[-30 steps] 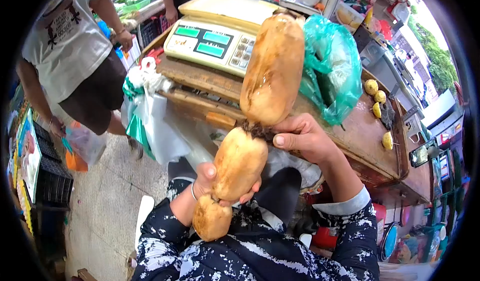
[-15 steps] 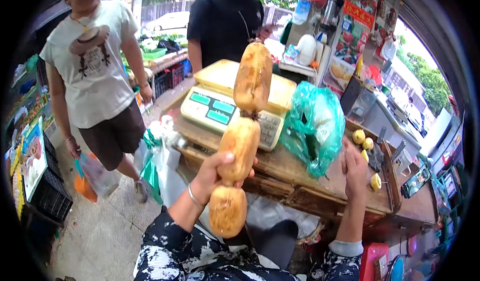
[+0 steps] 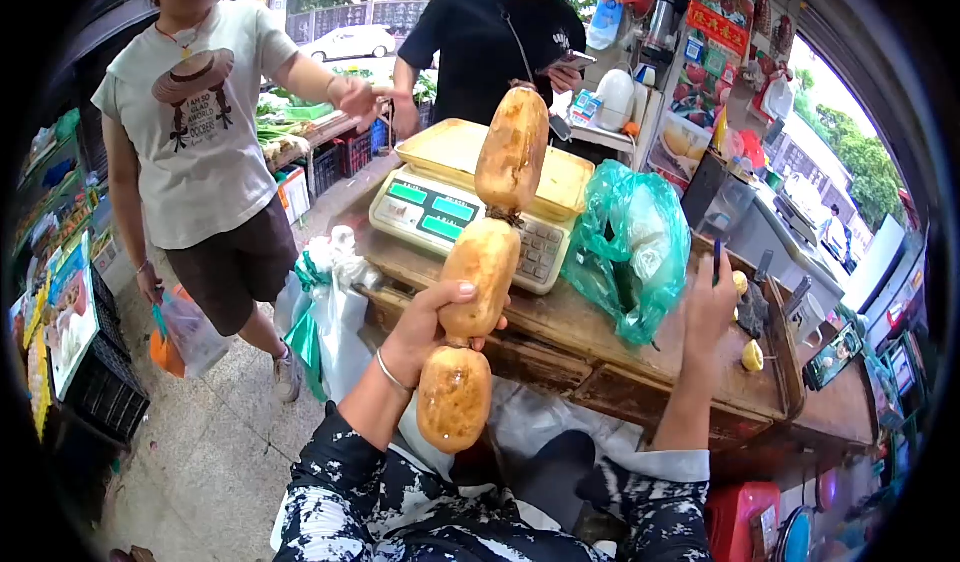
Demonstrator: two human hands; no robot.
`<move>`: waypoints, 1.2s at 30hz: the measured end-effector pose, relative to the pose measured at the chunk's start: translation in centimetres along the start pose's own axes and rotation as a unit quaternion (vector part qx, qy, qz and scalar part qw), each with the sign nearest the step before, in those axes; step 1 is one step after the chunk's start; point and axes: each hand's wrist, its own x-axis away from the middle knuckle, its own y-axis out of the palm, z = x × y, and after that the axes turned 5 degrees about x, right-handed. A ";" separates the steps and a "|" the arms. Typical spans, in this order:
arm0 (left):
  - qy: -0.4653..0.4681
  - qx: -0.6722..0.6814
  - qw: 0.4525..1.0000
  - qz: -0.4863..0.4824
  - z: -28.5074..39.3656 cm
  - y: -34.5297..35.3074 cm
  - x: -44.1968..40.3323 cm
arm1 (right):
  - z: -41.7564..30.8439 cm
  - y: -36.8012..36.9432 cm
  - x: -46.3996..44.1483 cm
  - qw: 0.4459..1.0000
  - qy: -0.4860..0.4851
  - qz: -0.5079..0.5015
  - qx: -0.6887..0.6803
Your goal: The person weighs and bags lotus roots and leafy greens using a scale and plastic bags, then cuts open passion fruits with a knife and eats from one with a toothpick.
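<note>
A three-part lotus root (image 3: 480,272) stands nearly upright, held round its middle section by my left hand (image 3: 428,327). Its top section overlaps the view of a scale (image 3: 470,212) with lit green displays. Over the right part of the wooden counter (image 3: 640,377), my right hand (image 3: 708,307) is raised with its fingers closed round a thin dark object that sticks up; what it is I cannot make out. Left of that hand lies a green plastic bag (image 3: 635,252) with something pale inside.
One person (image 3: 195,132) stands at the left with an arm stretched toward the scale; another person (image 3: 480,52) behind it holds a phone. Yellowish pieces (image 3: 752,356) and a propped phone (image 3: 833,357) are at the right. White bags (image 3: 340,302) hang from the counter's left end.
My right hand has left the root's joint, moved right over the counter and now grips a thin dark object. The root is more upright. The left person's arm has risen.
</note>
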 end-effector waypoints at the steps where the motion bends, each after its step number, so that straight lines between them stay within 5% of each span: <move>1: 0.004 -0.008 1.000 -0.012 0.0 -0.3 0.1 | 5.8 1.3 -0.9 0.997 0.017 -0.022 0.075; 3: 0.010 -0.027 0.999 -0.029 -0.2 -0.5 0.0 | 11.4 3.0 -1.3 0.986 0.039 -0.046 0.157; 5: 0.008 -0.021 1.000 -0.017 -0.7 -0.3 -0.1 | 13.2 3.0 -1.1 0.954 0.030 -0.210 0.209; 8: 0.013 -0.023 1.000 -0.002 -1.2 -1.2 -0.7 | 14.9 4.3 -1.7 0.922 -0.086 -0.164 0.340; 9: 0.019 -0.023 1.000 0.003 -1.2 -1.2 -0.7 | 9.9 3.2 -0.9 0.892 -0.028 -0.106 0.439; 11: 0.030 -0.026 0.999 0.008 -1.2 -1.1 -0.6 | 4.8 1.5 -1.5 0.972 -0.076 0.044 0.218; 13: 0.053 -0.047 0.997 0.021 -1.1 -0.9 -0.5 | -2.8 2.1 0.4 0.967 -0.072 -0.019 -0.245; 15: 0.068 -0.067 0.995 0.029 -1.5 -0.6 -0.6 | -9.6 4.8 2.8 0.942 -0.105 -0.154 -0.277; 18: 0.096 -0.105 0.989 0.027 -1.5 0.5 -0.3 | -14.6 9.8 2.7 0.892 0.032 -0.305 -0.333; 24: 0.237 -0.259 0.935 0.056 -2.2 0.6 -0.5 | -17.1 12.1 3.0 0.752 0.058 -0.359 -0.549; 28: 0.218 -0.345 0.911 0.056 -0.7 0.4 -0.6 | -15.9 13.0 2.8 0.720 0.097 -0.367 -0.581; 29: 0.132 -0.300 0.941 0.081 -0.3 0.9 -0.1 | -15.4 12.9 2.4 0.721 0.099 -0.366 -0.580; 30: 0.131 -0.301 0.941 0.080 -0.2 0.6 -0.1 | -14.8 12.5 1.7 0.654 0.161 -0.448 -0.588; 31: 0.182 -0.464 0.867 -0.020 -0.2 0.1 -0.1 | -14.5 12.4 1.2 0.578 0.220 -0.522 -0.587; 32: 0.223 -0.605 0.754 -0.121 -0.4 -0.2 -0.1 | -14.3 12.8 1.2 0.579 0.223 -0.519 -0.588; 33: 0.189 -0.659 0.723 -0.086 -0.7 0.8 0.9 | -14.5 13.1 1.6 0.638 0.191 -0.477 -0.573; 34: 0.186 -0.656 0.726 -0.086 -1.0 0.5 1.1 | -14.4 13.3 1.9 0.693 0.159 -0.434 -0.554; 36: 0.216 -0.367 0.903 0.053 -0.2 -0.6 1.2 | -13.7 12.8 1.0 0.714 0.155 -0.364 -0.579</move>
